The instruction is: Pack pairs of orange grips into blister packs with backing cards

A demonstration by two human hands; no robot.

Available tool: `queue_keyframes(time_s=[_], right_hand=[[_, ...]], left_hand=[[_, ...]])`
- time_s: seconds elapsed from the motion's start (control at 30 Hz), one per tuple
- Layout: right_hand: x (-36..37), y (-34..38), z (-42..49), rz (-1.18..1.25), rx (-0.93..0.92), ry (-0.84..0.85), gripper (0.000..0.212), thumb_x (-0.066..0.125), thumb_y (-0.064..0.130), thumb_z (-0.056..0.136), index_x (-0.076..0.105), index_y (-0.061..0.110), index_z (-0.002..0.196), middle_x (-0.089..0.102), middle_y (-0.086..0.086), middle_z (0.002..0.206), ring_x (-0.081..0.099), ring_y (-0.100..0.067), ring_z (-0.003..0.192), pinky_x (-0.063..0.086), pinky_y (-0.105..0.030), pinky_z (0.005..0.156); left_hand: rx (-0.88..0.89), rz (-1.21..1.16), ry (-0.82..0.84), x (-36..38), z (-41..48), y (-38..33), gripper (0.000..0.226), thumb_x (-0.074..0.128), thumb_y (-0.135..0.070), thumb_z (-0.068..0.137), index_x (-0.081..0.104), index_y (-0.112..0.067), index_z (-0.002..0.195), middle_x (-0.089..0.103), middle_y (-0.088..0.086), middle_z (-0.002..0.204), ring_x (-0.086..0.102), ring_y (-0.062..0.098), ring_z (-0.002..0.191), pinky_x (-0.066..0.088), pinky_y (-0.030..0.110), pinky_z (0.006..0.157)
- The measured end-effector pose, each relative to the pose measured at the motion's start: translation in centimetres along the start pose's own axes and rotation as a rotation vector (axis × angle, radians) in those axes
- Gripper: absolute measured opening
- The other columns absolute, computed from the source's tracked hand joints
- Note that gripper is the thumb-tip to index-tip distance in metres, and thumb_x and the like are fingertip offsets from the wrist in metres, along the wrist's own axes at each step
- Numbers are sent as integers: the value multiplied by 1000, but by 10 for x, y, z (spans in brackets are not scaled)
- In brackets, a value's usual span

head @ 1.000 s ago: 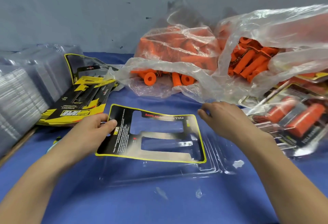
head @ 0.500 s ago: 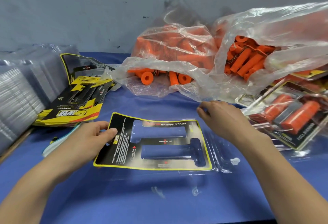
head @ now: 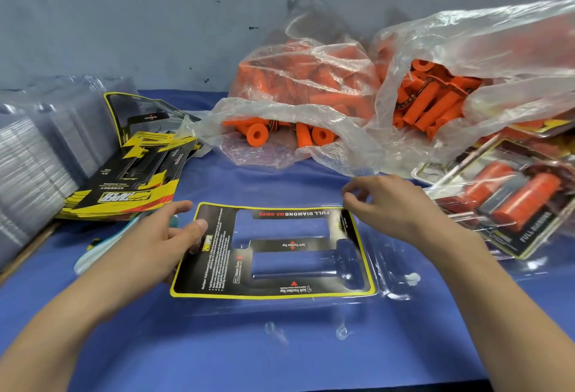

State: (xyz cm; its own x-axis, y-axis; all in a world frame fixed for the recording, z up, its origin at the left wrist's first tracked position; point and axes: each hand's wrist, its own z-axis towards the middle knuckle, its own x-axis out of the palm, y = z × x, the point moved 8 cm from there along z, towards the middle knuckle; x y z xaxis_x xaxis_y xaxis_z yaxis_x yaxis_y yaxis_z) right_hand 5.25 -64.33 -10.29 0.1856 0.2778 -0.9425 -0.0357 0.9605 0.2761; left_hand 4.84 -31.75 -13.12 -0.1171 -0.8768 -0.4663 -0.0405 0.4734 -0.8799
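A black backing card [head: 217, 255] with a yellow border and two cut-out windows lies flat in an open clear blister pack [head: 395, 270] on the blue table. My left hand [head: 155, 245] holds the card's left edge, thumb on top. My right hand [head: 392, 205] hovers at the card's far right corner, fingers curled and pinched close together; whether they hold the card or the plastic is unclear. Loose orange grips [head: 258, 135] spill from a clear plastic bag [head: 298, 111] behind the card.
A second bag of orange grips [head: 435, 105] lies at the back right. Finished packs [head: 513, 202] lie at the right. A stack of backing cards [head: 130, 180] and stacked empty blisters [head: 34, 167] stand at the left. A light blue tool [head: 102, 248] lies under my left wrist.
The card has come down from a tilted position to lie flat in the blister tray. My left hand kept its hold on the left edge; my right hand stayed at the far right corner.
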Motion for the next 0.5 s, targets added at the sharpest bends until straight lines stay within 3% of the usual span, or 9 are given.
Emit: queue_keyframes(time_s=[0.2,0.33,0.5], right_hand=[[3,2,0,-16,-11,56,24,50,48,90,66,41,106,65,16,89,61,-14,88,53,-37,79],[1,4,-1,-3,-19,55,27,47,47,89,66,41,109,63,16,89,60,-13,89,52,-37,80],[0,6,-2,-13,-38,71,30,47,48,87,66,40,109,62,14,92,58,-13,90,51,-38,84]], left_hand=[[122,-23,-15,-1,-5,-12,39,59,-22,96,46,-37,129,77,-2,84,72,18,77,53,35,68],[215,-101,-58,-3,-8,-24,35,62,-19,93,54,-40,120,76,-4,83,73,11,71,52,15,57],[286,-152,-71,-2,-15,-35,36,64,-19,92,58,-46,113,74,-4,80,74,14,69,54,17,52]])
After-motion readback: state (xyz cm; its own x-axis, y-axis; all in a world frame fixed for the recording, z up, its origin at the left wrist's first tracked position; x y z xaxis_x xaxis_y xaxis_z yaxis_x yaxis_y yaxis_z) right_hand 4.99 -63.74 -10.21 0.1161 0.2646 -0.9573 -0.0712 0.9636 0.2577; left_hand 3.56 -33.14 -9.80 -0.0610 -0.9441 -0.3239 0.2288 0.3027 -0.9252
